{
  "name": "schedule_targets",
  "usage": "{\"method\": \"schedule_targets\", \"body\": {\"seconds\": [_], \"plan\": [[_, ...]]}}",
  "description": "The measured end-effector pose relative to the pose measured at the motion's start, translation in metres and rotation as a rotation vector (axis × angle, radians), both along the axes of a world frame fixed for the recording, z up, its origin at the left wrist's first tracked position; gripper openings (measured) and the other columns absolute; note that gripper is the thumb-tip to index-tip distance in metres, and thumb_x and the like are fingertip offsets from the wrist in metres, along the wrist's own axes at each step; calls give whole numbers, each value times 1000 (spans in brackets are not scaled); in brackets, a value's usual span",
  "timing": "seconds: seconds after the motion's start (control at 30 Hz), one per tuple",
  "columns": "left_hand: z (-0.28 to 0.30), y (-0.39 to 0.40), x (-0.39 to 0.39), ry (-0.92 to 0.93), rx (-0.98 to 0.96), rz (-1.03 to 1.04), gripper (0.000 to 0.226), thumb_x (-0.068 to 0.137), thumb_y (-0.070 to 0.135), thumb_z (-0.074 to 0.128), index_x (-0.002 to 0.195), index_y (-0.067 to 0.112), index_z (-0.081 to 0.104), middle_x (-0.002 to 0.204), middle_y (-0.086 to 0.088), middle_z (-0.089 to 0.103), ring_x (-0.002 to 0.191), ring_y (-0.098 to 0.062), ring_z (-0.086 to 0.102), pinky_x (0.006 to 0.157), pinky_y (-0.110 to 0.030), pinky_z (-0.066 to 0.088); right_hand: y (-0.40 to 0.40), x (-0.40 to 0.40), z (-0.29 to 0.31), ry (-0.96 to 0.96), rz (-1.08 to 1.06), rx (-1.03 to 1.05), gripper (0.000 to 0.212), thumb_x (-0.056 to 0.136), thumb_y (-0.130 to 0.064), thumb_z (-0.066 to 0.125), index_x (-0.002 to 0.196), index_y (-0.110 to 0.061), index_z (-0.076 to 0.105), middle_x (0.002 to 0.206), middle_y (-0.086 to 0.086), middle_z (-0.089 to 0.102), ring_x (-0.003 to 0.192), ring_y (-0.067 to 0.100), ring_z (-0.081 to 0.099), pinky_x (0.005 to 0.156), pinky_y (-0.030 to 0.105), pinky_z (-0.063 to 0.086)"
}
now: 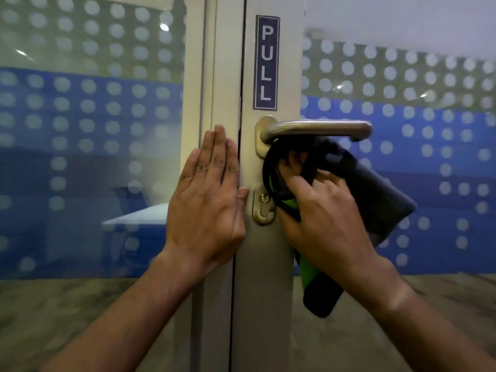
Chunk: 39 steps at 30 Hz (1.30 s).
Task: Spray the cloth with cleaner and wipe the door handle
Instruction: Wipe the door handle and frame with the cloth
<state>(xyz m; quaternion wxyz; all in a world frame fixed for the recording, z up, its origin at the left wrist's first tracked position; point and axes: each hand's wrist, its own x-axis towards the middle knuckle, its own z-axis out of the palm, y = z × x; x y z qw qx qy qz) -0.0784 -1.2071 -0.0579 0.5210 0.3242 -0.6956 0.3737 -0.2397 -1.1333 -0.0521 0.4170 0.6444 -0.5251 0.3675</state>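
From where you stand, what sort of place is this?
Probably an office or commercial building: a framed glass door with frosted dot film, a PULL sign, and a steel lever handle above a keyed lock.

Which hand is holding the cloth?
The right hand, just under the door handle, grips the dark cloth. The left hand holds nothing and lies flat against the door frame.

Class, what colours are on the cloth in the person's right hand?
The cloth is black with bright green parts, seen in the head view.

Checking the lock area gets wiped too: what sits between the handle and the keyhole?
Head view: the dark cloth, gripped by the right hand, fills the gap between handle and keyhole.
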Motion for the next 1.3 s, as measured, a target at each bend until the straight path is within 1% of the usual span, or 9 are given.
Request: {"method": "schedule_targets", "body": {"seconds": [0.1, 0.23, 0.33, 0.4, 0.6, 0.67, 0.87, 1.07, 1.3], "plan": [[-11, 0, 1, 2, -6, -12, 67, 99, 33, 27, 155, 3, 6, 164, -16, -2, 153, -23, -6, 124, -39, 3, 3, -3, -20, 45, -25, -4, 49, 81, -20, 70, 127, -9, 58, 100, 13, 70, 99, 30, 64, 95, 41, 44], [-18, -1, 3, -4, -5, -21, 67, 100, 33, 29, 156, 5, 5, 165, -14, -3, 152, -22, -8, 125, -39, 4, 3, -9, -24, 73, -38, -13, 49, 83, -20, 68, 130, -10, 56, 108, 14, 69, 104, 31, 63, 97, 41, 41], [-19, -2, 2, 4, -2, -23, 67, 100, 33, 28, 156, 6, 3, 165, -13, -5, 152, -21, -9, 125, -39, 3, -1, -8, -7, 107, -97, -13, 59, 90, -25, 58, 145, -14, 38, 139, 14, 52, 131, 28, 44, 105, 40, 31], [-20, -3, 1, 15, 0, -22, 67, 99, 34, 28, 156, 6, 3, 165, -13, -5, 152, -21, -9, 125, -39, 4, -4, -7, -2, 117, -121, -17, 64, 91, -25, 56, 149, -14, 31, 148, 13, 44, 140, 26, 33, 108, 39, 28], [-19, 0, -1, 16, 21, -36, 67, 99, 32, 26, 155, 5, 3, 164, -15, -5, 152, -23, -8, 125, -40, 3, 0, -8, -31, 111, -113, 14, 62, 87, -18, 65, 144, -9, 41, 149, 15, 40, 143, 27, 26, 113, 40, 16], [-18, 1, 0, 9, 31, -29, 67, 99, 32, 26, 155, 4, 3, 164, -16, -5, 152, -24, -8, 125, -40, 3, 0, -10, -33, 104, -108, 19, 63, 85, -16, 67, 142, -8, 43, 148, 16, 41, 143, 28, 27, 113, 40, 18], [-17, 4, 0, 4, 42, -10, 67, 99, 32, 27, 155, 2, 4, 164, -19, -2, 152, -27, -4, 125, -41, 3, -4, -6, -12, 86, -146, -11, 63, 88, -18, 61, 146, -12, 36, 152, 16, 35, 145, 28, 21, 112, 45, 22], [-18, 4, 2, -8, 43, 0, 67, 98, 32, 24, 155, 2, 4, 164, -19, -2, 152, -26, -5, 125, -41, 3, 2, -7, -47, 80, -106, 23, 62, 86, -10, 61, 144, -7, 39, 151, 17, 37, 144, 30, 24, 115, 45, 17], [-19, 1, 0, 0, 3, 19, 66, 98, 30, 23, 155, 2, 3, 164, -19, -1, 152, -26, -4, 125, -39, 2, -8, 0, -12, 36, -138, -69, 61, 87, -12, 58, 144, -9, 38, 151, 18, 36, 143, 31, 24, 113, 47, 24]]}}
